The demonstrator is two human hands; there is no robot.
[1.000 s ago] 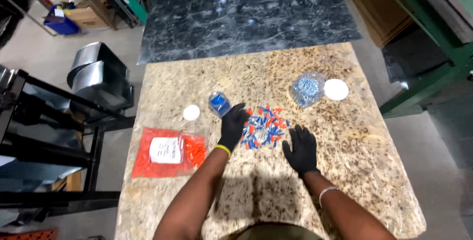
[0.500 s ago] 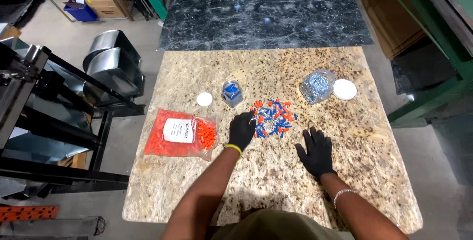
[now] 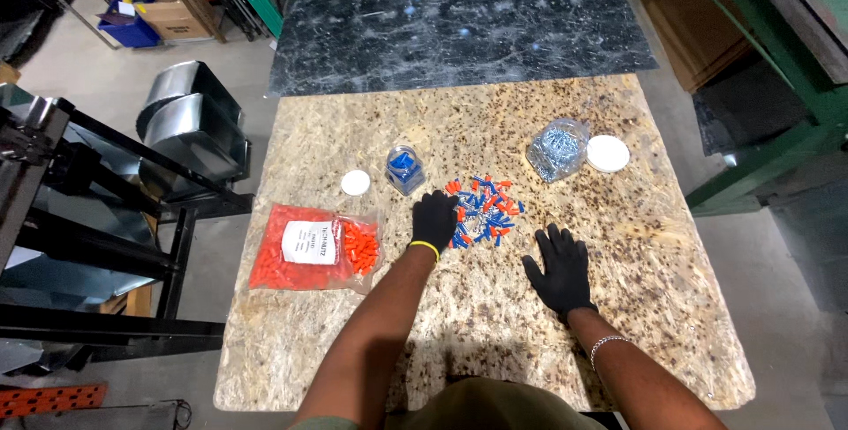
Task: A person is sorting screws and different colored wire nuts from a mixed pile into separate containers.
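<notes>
Both of my hands wear black gloves. My left hand (image 3: 435,220) rests at the left edge of a loose pile of small blue and orange connectors (image 3: 482,207) in the middle of the board table (image 3: 618,245); whether its fingers pinch any piece is hidden. My right hand (image 3: 558,268) lies flat and spread on the table, just right of and below the pile, holding nothing. A small clear jar with blue pieces (image 3: 405,168) stands just beyond my left hand, its white lid (image 3: 355,183) beside it.
A clear bag of orange connectors with a white label (image 3: 311,248) lies at the table's left edge. A clear jar of silvery pieces (image 3: 558,148) lies on its side at the far right with a white lid (image 3: 608,153). A dark slab (image 3: 459,19) lies beyond the table; metal racks (image 3: 79,218) stand left.
The view has shifted, so the table sits lower and more central in frame. My right hand has slid slightly away from the pile toward me. My left hand stays at the pile's left edge.
</notes>
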